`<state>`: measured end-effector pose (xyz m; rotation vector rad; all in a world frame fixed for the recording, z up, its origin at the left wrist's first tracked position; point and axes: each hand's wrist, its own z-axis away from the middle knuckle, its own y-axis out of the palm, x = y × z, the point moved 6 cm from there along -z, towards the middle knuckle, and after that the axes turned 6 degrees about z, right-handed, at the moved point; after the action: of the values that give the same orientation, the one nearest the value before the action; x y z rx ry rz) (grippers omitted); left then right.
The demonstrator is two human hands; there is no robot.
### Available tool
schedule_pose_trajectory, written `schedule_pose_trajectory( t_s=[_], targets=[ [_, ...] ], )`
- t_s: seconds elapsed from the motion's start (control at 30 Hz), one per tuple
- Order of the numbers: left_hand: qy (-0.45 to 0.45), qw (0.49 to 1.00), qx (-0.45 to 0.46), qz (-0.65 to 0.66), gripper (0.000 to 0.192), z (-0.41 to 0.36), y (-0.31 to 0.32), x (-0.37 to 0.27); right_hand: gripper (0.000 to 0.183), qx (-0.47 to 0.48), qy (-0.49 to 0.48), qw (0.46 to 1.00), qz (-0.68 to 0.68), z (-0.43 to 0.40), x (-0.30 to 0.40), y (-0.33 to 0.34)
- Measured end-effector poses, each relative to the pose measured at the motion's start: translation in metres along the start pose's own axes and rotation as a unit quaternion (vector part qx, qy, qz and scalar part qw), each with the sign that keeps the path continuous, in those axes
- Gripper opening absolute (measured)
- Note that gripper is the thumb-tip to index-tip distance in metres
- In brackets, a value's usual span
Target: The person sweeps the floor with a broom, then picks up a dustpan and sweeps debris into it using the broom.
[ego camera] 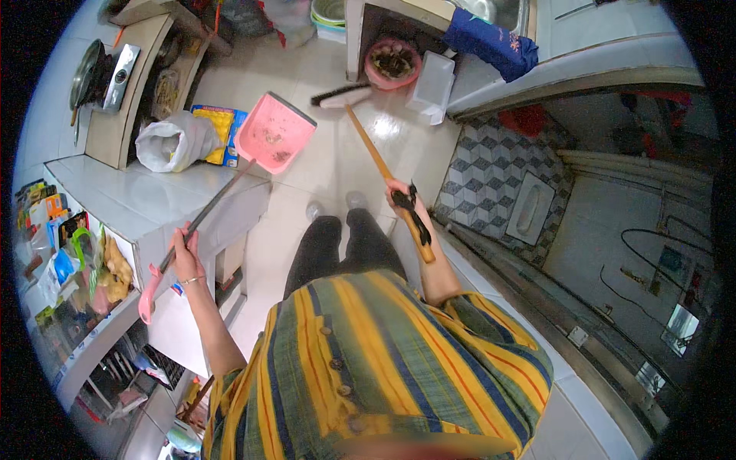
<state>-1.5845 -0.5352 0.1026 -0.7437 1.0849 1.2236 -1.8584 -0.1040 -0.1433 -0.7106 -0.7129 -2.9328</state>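
Observation:
My left hand (pixel 187 253) grips the dark shaft of a pink long-handled dustpan (pixel 275 135), just past its pink end grip (pixel 152 293). Dirt and debris lie in the pan, which is out ahead on the left. In my right hand (pixel 399 192) is the wooden handle of a broom (pixel 371 141), with black material tied around it near the top. The broom head (pixel 344 96) has dark bristles and reaches the floor ahead, close to a pink basin (pixel 393 64) that holds dark scraps.
A translucent plastic bin (pixel 431 86) stands right of the basin. On the tiled counter (pixel 190 184) at left rests a white plastic bag (pixel 175 144) beside a yellow-and-blue package (pixel 221 132). A gas stove (pixel 122 77) is beyond. To the right, a doorway opens onto a squat toilet (pixel 531 208).

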Motion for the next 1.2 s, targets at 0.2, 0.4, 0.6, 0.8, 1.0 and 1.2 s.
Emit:
schedule_pose_trajectory(
  t_s=[0.2, 0.4, 0.6, 0.8, 1.0, 1.2],
  targets=[
    [0.023, 0.999, 0.045, 0.01, 0.018, -0.02, 0.023, -0.02, 0.017, 0.039, -0.002, 0.985, -0.165, -0.041, 0.012, 0.039],
    [0.028, 0.999, -0.002, 0.046, 0.017, -0.031, 0.025, -0.036, 0.022, -0.003, -0.015, 0.987, 0.161, 0.036, -0.022, 0.037],
    [0.058, 0.997, 0.01, 0.054, 0.018, -0.019, 0.041, -0.051, 0.025, 0.033, 0.031, 0.941, 0.334, 0.049, -0.007, 0.097],
    [0.077, 0.994, 0.008, 0.076, 0.02, 0.007, 0.054, -0.046, 0.027, 0.128, 0.085, 0.925, 0.347, -0.05, -0.032, 0.137],
    [0.08, 0.994, -0.016, 0.067, 0.019, 0.03, 0.06, -0.04, 0.021, 0.16, 0.122, 0.865, 0.459, -0.041, -0.058, 0.08],
    [0.06, 0.997, -0.033, 0.039, 0.019, 0.023, 0.055, -0.032, 0.024, 0.084, 0.124, 0.774, 0.615, 0.022, 0.004, -0.021]
  ],
)
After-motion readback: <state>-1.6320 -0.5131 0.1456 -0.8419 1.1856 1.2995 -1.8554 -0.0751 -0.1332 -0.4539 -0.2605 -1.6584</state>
